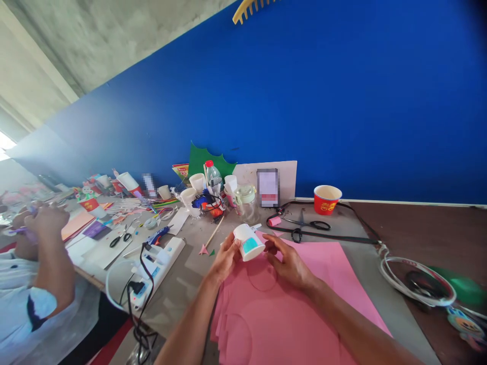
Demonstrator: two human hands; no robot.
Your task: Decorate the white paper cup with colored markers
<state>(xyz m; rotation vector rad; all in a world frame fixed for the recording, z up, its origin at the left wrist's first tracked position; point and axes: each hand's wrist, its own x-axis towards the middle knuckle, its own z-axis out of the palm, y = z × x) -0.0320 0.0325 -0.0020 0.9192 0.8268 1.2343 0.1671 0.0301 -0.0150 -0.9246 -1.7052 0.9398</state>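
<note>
A white paper cup (242, 234) with a turquoise patch on its side lies tilted in my left hand (226, 257), whose fingers wrap its left side. My right hand (288, 261) is at the cup's right end, fingers bent and apart. Whether its fingertips touch the rim I cannot tell. Beneath both hands lies a stack of pink paper sheets (297, 314), with round outlines on the top ones. Just beyond the cup stands a clear glass jar (247, 209).
Scissors (317, 225) and a red paper bowl (327, 199) are at the back right. To the left are a white power strip (167, 266) with cords, a blue glue gun (158, 235) and several cups. A co-worker's hands (43, 223) are at the far left.
</note>
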